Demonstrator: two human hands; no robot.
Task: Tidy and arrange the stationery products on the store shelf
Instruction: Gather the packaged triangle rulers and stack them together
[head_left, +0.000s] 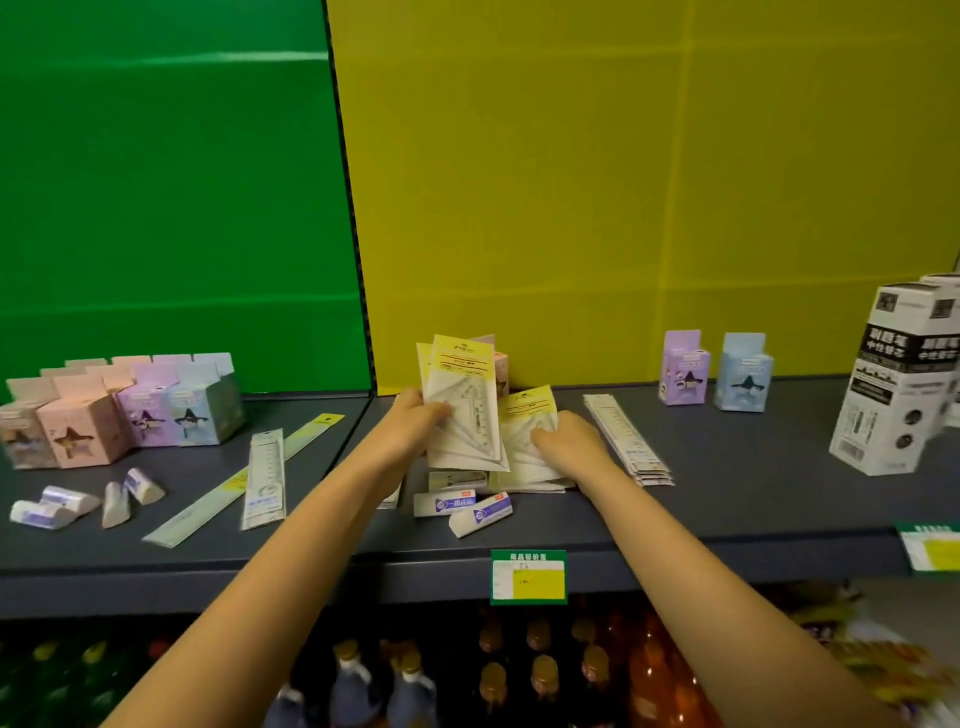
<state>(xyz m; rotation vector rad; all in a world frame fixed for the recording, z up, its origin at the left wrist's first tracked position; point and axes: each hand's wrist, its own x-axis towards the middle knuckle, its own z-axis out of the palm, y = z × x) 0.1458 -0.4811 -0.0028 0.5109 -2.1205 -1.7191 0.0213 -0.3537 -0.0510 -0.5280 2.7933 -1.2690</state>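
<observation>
My left hand grips a bunch of packaged set squares with yellow header cards, held upright at the middle of the grey shelf. My right hand pinches another set square pack that leans on a low pile just right of the bunch. Two white erasers lie in front of the pile. A stack of packaged rulers lies to the right of my right hand.
Pastel boxes cluster at the left, with loose erasers and two rulers in front. Purple and blue boxes stand at the back right, and tall white cartons at the far right. Bottles fill the shelf below.
</observation>
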